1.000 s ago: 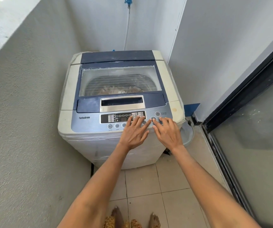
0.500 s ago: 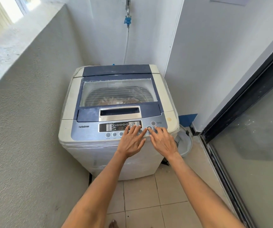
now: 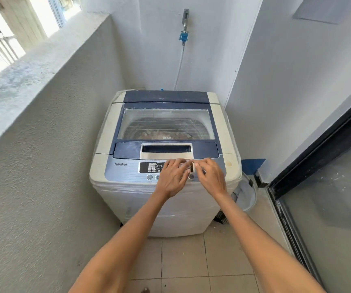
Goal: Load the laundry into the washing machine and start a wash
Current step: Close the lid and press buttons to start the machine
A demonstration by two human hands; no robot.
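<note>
Top-load washing machine (image 3: 166,166) is sitting w/ lid (image 3: 166,125) closed, laundry (image 3: 159,134) showing inside thru the window, so loading looks done. Left hand (image 3: 173,179) & right hand (image 3: 211,178), fingers loosely spread, grasping nothing, are hovering over control panel (image 3: 149,168); starting the wash probably remains.

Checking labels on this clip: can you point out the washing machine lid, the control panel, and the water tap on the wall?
washing machine lid (image 3: 166,121), head view, on its clear window.
control panel (image 3: 126,173), head view, on the bare striped area left of the hands.
water tap (image 3: 185,17), head view, on its metal body above the blue hose connector.
</note>
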